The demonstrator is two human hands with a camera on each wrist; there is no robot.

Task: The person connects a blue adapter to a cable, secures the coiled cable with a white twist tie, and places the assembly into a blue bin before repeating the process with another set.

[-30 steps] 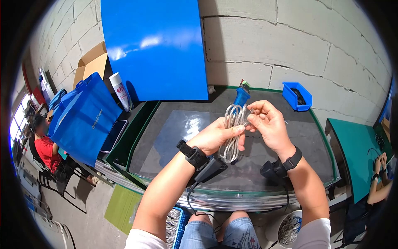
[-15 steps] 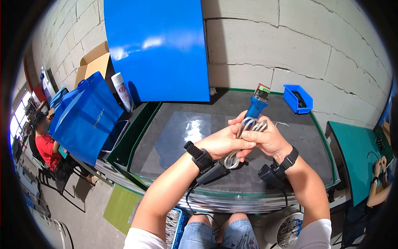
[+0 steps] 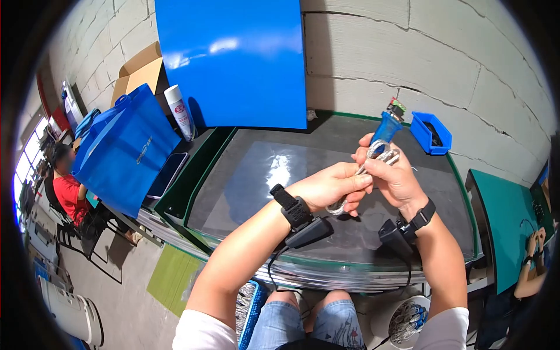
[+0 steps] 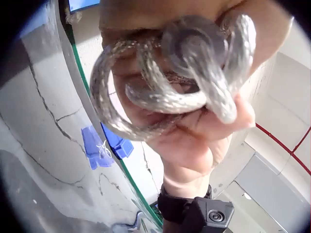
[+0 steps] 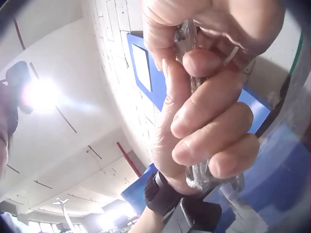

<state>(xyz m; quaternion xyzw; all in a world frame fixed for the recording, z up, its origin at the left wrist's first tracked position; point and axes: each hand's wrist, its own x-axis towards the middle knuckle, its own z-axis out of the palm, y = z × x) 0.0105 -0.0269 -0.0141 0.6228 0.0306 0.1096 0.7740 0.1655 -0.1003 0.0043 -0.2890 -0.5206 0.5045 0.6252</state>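
Observation:
A coiled clear-jacketed braided cable (image 3: 382,150) is held up over the dark worktable. Its upper end runs into a blue connector housing (image 3: 386,125) topped by a small metal plug with a green part (image 3: 397,107). My right hand (image 3: 403,176) grips the bundle just below the housing, thumb across the loops. Lower down, my left hand (image 3: 333,185) wraps its fingers round the coil, as the right wrist view shows, and loop ends (image 5: 198,178) stick out beneath. The left wrist view looks onto the cable loops (image 4: 163,99) in front of the right hand.
A blue bin (image 3: 431,134) with dark parts stands at the table's back right. On the left are a blue bag (image 3: 125,151), a spray can (image 3: 180,114) and a tablet (image 3: 167,175). Below are a blue basket (image 3: 252,309) and a white bucket (image 3: 385,318) holding cables. Other people sit on both sides.
My right hand went from fingering the cable's side to gripping the bundle below the housing. Both hands and the cable moved right and away from me, and the connector leans further right.

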